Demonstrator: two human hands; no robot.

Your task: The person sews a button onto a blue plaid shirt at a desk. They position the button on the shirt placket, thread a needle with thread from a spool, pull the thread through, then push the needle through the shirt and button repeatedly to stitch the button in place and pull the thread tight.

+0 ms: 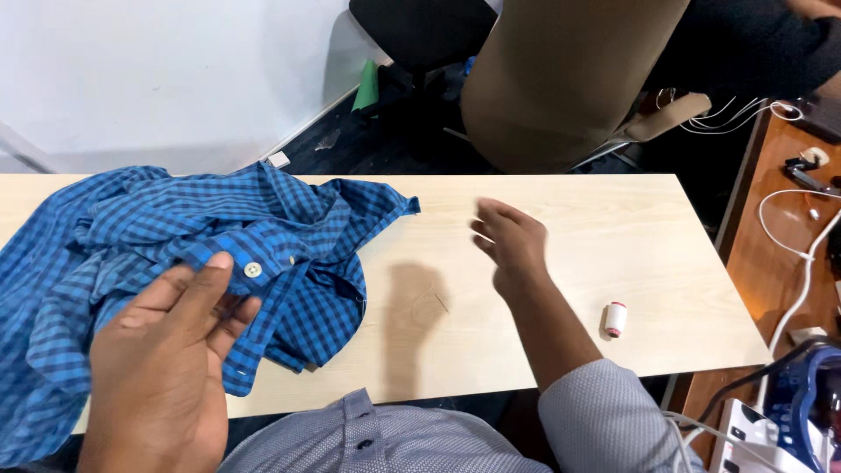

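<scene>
While the left hand (162,368) at lower left pinches a fold of the blue checked shirt (131,254) between thumb and fingers, just beside a white button (253,270), the shirt lies crumpled over the left end of the pale table (596,228). The right hand (512,245), mid-frame, hovers above the bare tabletop with fingers loosely spread, gripping nothing. A small spool (616,319) of white thread stands at lower right of the table, well apart from both hands; a tan chair (561,79) sits beyond the far edge.
</scene>
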